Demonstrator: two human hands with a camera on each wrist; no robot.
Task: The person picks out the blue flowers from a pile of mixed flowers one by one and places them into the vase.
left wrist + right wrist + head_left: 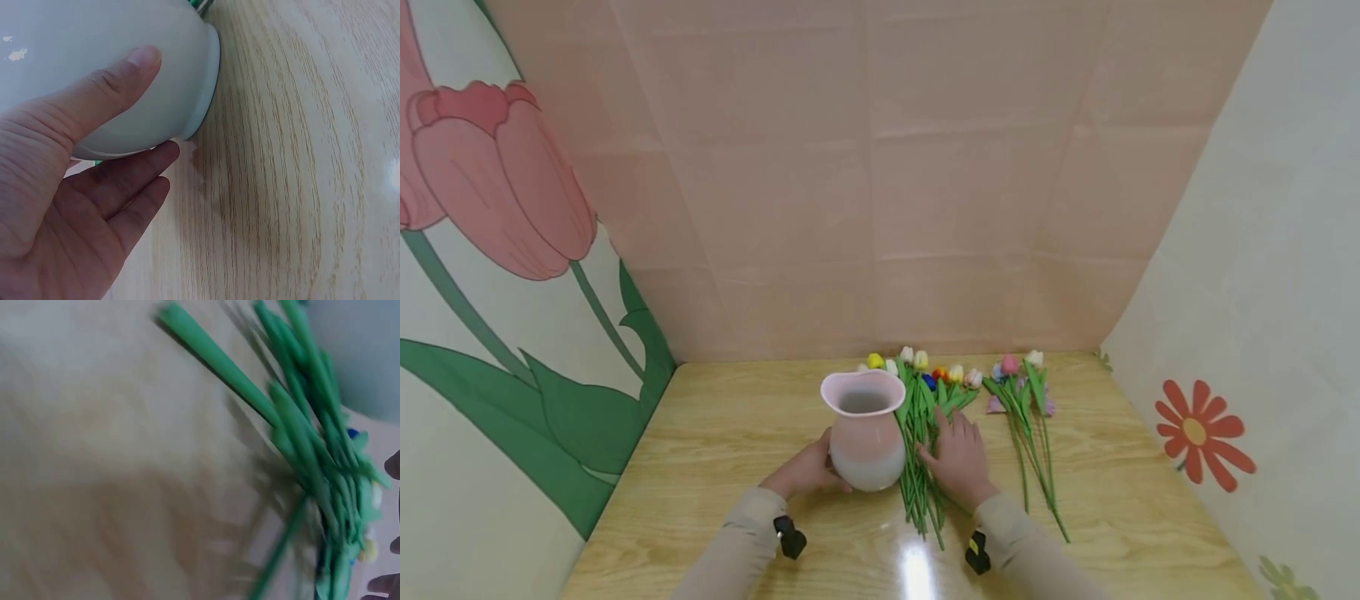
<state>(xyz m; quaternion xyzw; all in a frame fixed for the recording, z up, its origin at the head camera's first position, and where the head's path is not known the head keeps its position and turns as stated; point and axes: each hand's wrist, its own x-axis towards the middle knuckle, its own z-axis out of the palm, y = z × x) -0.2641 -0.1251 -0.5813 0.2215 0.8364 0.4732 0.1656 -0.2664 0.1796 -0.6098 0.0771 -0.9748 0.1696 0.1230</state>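
While left fingers [140, 209], partly hidden, grip the vase [867, 446], right fingers [958, 427] — cropped in wrist view — spread over stems [913, 483].

At 9 o'clock, the left hand [69, 231] holds a glossy, pale whitish, round-bellied vessel [94, 37] that fills the view from 9 to 12 o'clock. Its thumb [112, 87] lies along the belly, tip toward 1 o'clock. Two fingers [137, 169] stretch toward 2 o'clock below the vessel, the upper one at its lower edge, the lower one apart from it. The vessel's raised foot ring faces 3 o'clock, and white glints mark the belly near 10 o'clock. Thin green pieces [201, 5] show at 12 o'clock. Light wood-grained tabletop [300, 150] spreads from 1 to 6 o'clock.
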